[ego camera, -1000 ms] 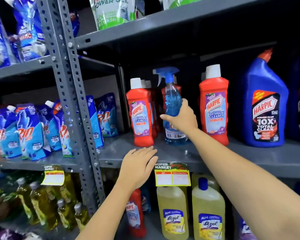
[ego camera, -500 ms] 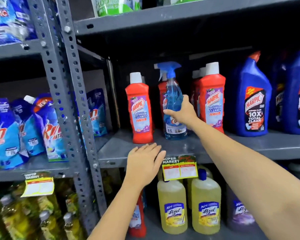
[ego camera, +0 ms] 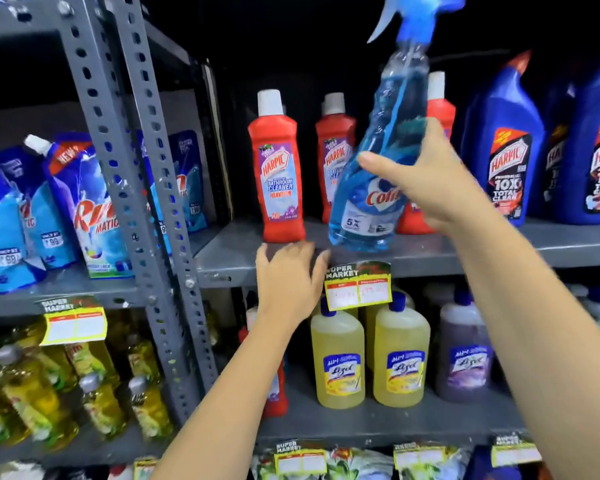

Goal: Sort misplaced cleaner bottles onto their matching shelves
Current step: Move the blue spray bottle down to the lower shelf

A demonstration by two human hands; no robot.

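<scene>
- Right hand grips the tilted spray bottle, apparently clear of the shelf front edge.
- Left hand, fingers spread, rests flat on that edge, below the bottle.

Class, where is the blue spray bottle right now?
The blue spray bottle is held tilted in the right hand, lifted just above the grey shelf, in front of the red Harpic bottles.

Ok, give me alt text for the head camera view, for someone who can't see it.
The right hand holds a tilted blue spray bottle, lifted off a grey metal shelf of red bathroom cleaner bottles and blue toilet cleaner bottles. The left hand rests at the shelf's front edge, above yellow cleaner bottles.
</scene>
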